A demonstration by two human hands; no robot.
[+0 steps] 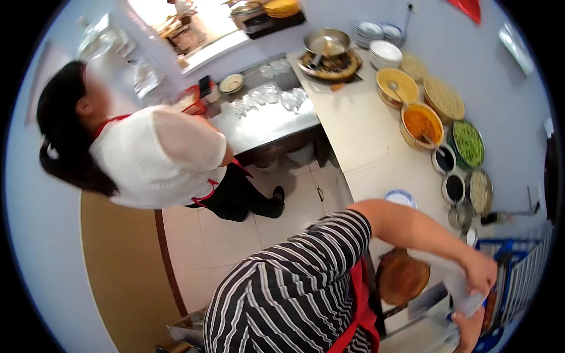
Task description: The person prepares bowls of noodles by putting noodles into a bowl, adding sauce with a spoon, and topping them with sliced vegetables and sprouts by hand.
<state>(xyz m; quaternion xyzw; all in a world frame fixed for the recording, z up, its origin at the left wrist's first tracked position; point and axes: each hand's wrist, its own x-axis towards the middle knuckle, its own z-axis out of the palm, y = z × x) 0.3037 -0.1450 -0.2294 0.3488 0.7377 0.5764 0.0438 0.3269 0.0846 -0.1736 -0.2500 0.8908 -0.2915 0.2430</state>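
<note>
At the right, my left hand (481, 273) grips a translucent plastic bag (470, 302), blurred by motion. My right hand (468, 325) is just below, its fingers against the lower part of the bag; part of this hand is cut from clear sight. Nearer my body lies a round wooden chopping board (404, 276) on the counter. A blue-rimmed white plate (400, 199) sits partly behind my left upper arm. Beyond that arm stand a small metal bowl (460, 216) and bowls of dark liquid (454, 188).
A co-worker in white (163, 154) stands at a steel table (269, 137) with filled clear bags. Along the wall are a yellow bowl (397, 86), orange sauce (419, 123), shredded greens (468, 143), noodles (443, 98) and stacked bowls (385, 54). A blue rack (525, 278) borders the right.
</note>
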